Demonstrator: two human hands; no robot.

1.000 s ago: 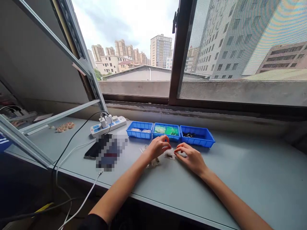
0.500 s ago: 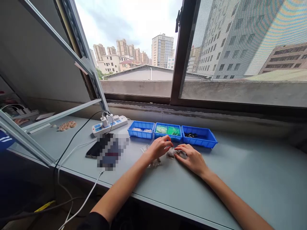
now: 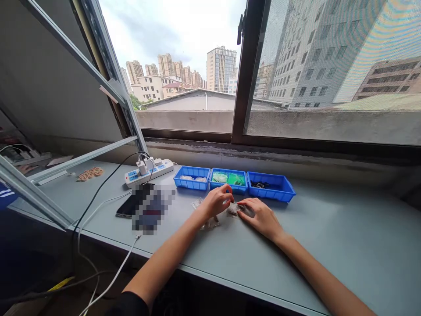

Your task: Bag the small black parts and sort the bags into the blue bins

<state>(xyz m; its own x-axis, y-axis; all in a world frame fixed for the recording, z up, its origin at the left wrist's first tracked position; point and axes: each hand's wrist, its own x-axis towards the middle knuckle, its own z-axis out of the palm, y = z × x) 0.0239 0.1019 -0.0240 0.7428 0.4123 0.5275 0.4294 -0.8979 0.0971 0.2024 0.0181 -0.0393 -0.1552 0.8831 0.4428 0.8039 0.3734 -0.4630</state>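
Both my hands rest on the grey table in front of three blue bins. My left hand [image 3: 217, 202] and my right hand [image 3: 259, 215] pinch a small clear plastic bag [image 3: 234, 208] between their fingertips; something small and dark shows inside it. More clear bags [image 3: 208, 221] lie under and beside my left hand. The left bin [image 3: 192, 177] holds pale parts, the middle bin [image 3: 229, 179] green ones, the right bin [image 3: 270, 185] small dark ones.
A white power strip [image 3: 148, 172] with plugged chargers sits left of the bins, cables running off the table's front edge. A dark phone [image 3: 126, 207] lies beside a blurred patch. Small brown pieces [image 3: 88, 174] lie far left near metal rails. The window sill runs behind.
My hands have drawn closer together over the small bag and the fingers have shifted slightly on it. Nothing else on the table has moved.
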